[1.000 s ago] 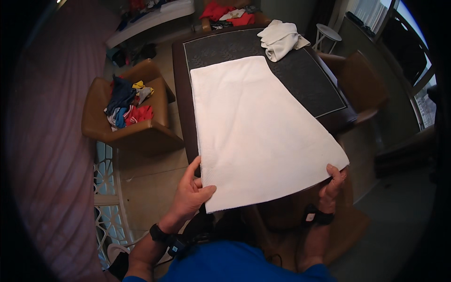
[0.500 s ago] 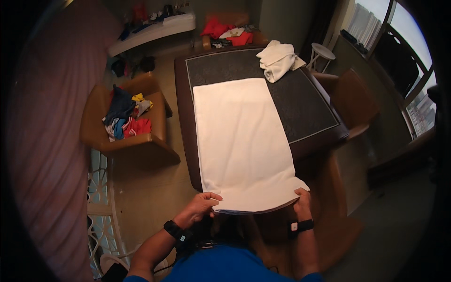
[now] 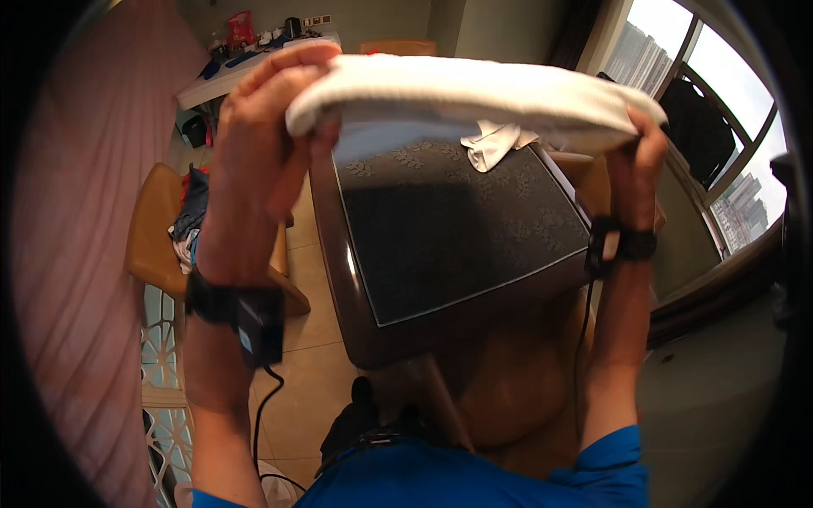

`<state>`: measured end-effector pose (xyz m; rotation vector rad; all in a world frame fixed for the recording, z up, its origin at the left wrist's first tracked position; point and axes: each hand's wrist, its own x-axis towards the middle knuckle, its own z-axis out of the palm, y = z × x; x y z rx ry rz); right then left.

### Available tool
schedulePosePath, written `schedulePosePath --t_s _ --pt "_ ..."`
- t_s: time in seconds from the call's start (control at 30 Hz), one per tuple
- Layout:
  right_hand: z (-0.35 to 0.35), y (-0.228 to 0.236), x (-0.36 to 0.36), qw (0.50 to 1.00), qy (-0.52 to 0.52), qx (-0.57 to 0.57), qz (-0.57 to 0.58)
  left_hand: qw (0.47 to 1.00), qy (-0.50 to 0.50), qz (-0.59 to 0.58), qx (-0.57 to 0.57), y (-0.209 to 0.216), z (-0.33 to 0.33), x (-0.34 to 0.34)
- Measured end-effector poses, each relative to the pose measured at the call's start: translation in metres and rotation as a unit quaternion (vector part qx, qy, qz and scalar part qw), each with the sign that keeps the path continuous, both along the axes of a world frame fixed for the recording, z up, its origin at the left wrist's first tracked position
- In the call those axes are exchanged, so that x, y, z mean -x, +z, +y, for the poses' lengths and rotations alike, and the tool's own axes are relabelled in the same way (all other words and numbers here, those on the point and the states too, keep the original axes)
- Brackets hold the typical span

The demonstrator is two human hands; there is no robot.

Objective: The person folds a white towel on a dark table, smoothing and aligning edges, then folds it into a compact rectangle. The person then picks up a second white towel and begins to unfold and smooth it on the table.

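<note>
A white towel (image 3: pixel 474 89) is stretched between my two hands, raised high above the table. My left hand (image 3: pixel 271 118) is closed on its left end, thumb below and fingers above. At the other end, my right hand (image 3: pixel 639 152) grips the corner. The near edge of the towel is slightly blurred, and most of its length is out of sight beyond that edge. Below lies the dark table (image 3: pixel 457 245) with a patterned top. A second, crumpled white cloth (image 3: pixel 495 148) rests toward its far right side, partly covered by the raised towel.
A tan armchair (image 3: pixel 152 220) with a heap of clothes (image 3: pixel 193 212) stands left of the table. Behind it is a white side desk (image 3: pixel 203 91) with small items. A pink curtain (image 3: pixel 85 254) hangs at far left; windows (image 3: pixel 737 127) are on the right.
Both hands have lifted the towel from the tabletop up to a high position, baring the dark surface. The crumpled cloth stays on the table.
</note>
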<state>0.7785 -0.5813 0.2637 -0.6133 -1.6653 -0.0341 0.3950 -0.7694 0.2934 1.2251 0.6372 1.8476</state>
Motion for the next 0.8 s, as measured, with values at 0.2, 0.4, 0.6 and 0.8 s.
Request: schedulePosePath --t_s 0.2,0.4,0.6,0.8 --pt "-0.062 -0.139 -0.04 0.871 0.151 0.336 0.326 0.972 -0.014 0.161 0.172 -0.119 -0.039 -0.069" --pt "-0.089 -0.346 -0.05 0.725 0.069 0.559 0.397 0.879 -0.036 0.109 0.463 -0.332 -0.076 -0.105" --pt "-0.118 -0.405 -0.074 0.678 0.048 0.556 0.478 0.838 -0.045 0.123 0.529 -0.365 -0.105 -0.14" --pt "-0.131 -0.374 -0.081 0.699 0.072 0.519 0.486 0.819 -0.112 0.173 0.535 -0.349 -0.118 -0.144"
